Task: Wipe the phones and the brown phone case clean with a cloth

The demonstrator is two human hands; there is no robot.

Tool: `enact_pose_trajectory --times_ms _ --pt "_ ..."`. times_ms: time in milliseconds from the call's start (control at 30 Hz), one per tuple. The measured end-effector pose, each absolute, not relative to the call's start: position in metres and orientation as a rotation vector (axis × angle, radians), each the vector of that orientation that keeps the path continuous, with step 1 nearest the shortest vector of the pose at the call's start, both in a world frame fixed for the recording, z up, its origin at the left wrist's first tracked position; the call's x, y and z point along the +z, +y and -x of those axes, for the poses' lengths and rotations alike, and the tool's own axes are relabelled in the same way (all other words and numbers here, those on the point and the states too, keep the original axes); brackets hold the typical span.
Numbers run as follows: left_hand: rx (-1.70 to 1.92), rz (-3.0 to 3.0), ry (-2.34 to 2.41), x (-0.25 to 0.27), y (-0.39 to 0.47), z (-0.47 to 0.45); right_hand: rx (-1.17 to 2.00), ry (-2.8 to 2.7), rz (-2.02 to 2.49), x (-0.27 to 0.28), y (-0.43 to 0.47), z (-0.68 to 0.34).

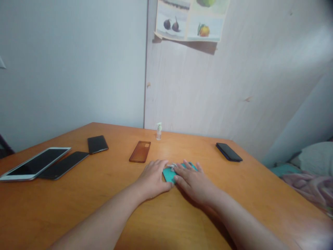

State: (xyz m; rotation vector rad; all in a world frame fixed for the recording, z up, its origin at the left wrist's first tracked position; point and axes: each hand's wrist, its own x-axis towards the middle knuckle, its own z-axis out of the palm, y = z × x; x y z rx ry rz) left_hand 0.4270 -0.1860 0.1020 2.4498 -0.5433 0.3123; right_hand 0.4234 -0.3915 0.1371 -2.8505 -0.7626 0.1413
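A teal phone (169, 175) lies flat on the wooden table in front of me, partly covered by my hands. My left hand (154, 178) is curled around its left end, thumb on the near edge and fingers on the far edge. Over the phone's right part lies my right hand (194, 180). A small crumpled white wipe (171, 167) shows under its fingertips, pressed against the teal surface. Most of the wipe is hidden by the fingers. Just beyond my left hand lies a brown see-through phone case (140, 151).
A small clear pump bottle (159, 132) stands near the table's back edge. To the left lie a white tablet (39, 164), a dark tablet-like slab (65, 165) and a smaller black device (97, 144). A dark wallet-like case (229, 152) rests at the right.
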Motion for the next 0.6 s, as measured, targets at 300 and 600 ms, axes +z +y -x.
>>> enact_pose_trajectory --times_ms 300,600 --pt "0.329 -2.447 -0.544 0.1 -0.186 -0.427 0.199 -0.921 2.744 0.138 -0.381 -0.417" --pt "0.312 -2.449 -0.556 0.104 -0.183 -0.426 -0.014 -0.684 2.653 0.13 -0.403 -0.44"
